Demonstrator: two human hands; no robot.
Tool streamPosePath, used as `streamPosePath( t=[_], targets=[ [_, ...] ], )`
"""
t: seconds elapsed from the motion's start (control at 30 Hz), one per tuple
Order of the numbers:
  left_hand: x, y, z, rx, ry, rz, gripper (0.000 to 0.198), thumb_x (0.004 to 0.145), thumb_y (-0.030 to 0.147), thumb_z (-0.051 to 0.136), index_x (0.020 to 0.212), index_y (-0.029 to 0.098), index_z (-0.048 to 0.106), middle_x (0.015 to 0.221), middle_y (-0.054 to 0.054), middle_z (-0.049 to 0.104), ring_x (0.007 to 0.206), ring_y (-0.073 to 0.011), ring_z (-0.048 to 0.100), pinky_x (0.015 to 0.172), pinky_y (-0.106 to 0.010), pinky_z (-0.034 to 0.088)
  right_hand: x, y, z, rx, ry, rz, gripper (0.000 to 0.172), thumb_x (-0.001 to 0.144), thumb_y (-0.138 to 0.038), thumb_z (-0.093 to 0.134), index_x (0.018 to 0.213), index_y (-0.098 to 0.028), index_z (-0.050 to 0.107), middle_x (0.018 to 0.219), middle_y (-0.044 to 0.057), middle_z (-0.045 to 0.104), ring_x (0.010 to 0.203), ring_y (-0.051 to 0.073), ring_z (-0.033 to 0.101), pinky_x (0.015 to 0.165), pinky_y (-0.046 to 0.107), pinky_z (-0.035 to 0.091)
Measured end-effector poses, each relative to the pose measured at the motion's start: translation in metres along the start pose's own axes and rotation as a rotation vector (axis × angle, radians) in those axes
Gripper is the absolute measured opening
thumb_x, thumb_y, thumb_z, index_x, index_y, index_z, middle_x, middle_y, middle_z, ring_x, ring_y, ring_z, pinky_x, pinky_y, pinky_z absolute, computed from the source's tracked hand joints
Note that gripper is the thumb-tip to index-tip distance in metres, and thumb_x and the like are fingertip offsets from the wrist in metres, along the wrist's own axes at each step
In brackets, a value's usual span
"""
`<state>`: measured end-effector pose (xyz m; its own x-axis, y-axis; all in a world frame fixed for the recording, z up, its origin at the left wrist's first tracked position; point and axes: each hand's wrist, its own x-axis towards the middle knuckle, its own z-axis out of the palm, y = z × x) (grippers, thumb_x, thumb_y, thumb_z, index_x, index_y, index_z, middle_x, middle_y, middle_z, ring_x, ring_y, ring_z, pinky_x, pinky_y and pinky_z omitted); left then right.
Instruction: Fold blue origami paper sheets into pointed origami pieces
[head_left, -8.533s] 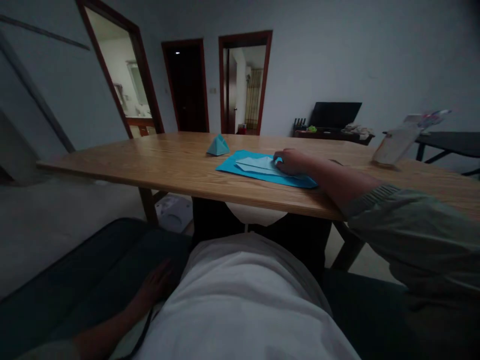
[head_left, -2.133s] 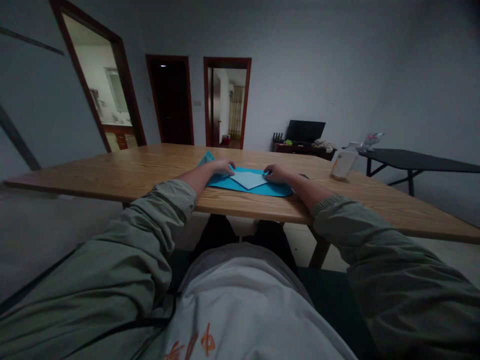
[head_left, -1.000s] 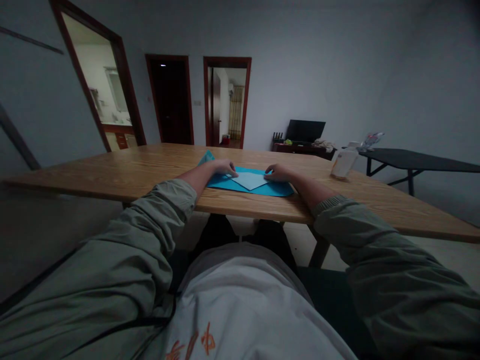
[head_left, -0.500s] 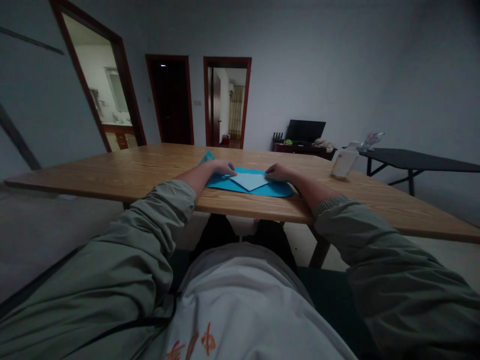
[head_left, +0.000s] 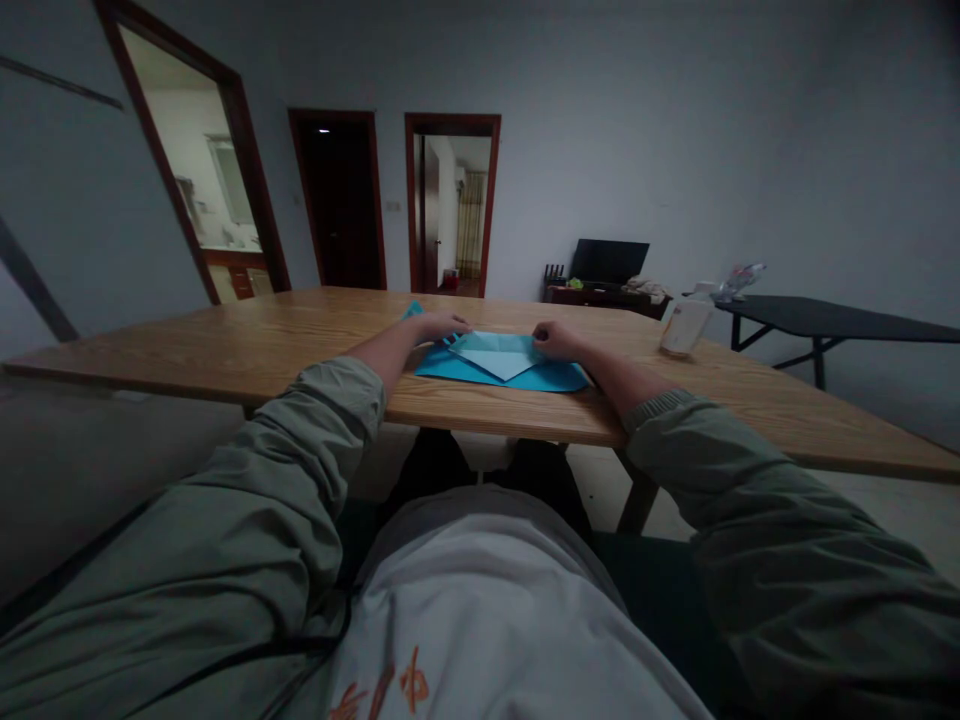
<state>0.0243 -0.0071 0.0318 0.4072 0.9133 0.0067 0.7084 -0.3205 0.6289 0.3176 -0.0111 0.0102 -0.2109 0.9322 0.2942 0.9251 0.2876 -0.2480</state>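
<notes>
A pale blue sheet of paper (head_left: 499, 358), folded to a point toward me, lies on a darker blue sheet (head_left: 551, 380) near the table's front edge. Its far part is tilted up and shows a lighter greenish-blue face with crease lines. My left hand (head_left: 444, 326) is closed on the paper's far left corner, fingers pinched together. At the far right corner, my right hand (head_left: 556, 341) grips the same paper with curled fingers. A blue folded paper piece (head_left: 413, 310) stands just beyond my left hand, partly hidden by it.
The wooden table (head_left: 300, 330) spreads wide to both sides. A whitish bottle (head_left: 686, 325) stands on it at the right. Beyond are a black folding table (head_left: 832, 318) holding a clear plastic item, and a low cabinet with a dark screen (head_left: 609, 262).
The paper's far part has lifted and opened, showing more of its lighter creased face. Both hands have risen slightly and moved a little apart, still at its corners.
</notes>
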Motion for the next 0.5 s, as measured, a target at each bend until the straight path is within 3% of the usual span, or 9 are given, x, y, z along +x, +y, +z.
streamPosePath(
  t=[0.2,0.5],
  targets=[
    [-0.001,-0.002,0.0,0.08,0.04,0.099,0.044,0.067,0.028,0.071,0.108,0.011,0.063,0.101,-0.009,0.067,0.086,-0.0165,0.06,0.067,-0.022,0.045,-0.007,-0.006,-0.005,-0.001,-0.01,-0.038,0.026,0.076,-0.02,0.065,0.101,-0.014,0.064,0.093,0.005,0.068,0.076,0.013,0.059,0.06,0.019,0.041],
    [0.002,-0.001,0.004,0.391,0.066,0.25,0.027,0.062,0.025,0.063,0.087,0.015,0.061,0.083,-0.002,0.063,0.074,-0.0154,0.054,0.061,-0.024,0.038,-0.008,-0.005,-0.002,0.009,-0.07,-0.117,0.031,0.075,-0.033,0.071,0.1,-0.017,0.064,0.095,0.003,0.068,0.078,0.014,0.059,0.063,0.02,0.042]
  ],
)
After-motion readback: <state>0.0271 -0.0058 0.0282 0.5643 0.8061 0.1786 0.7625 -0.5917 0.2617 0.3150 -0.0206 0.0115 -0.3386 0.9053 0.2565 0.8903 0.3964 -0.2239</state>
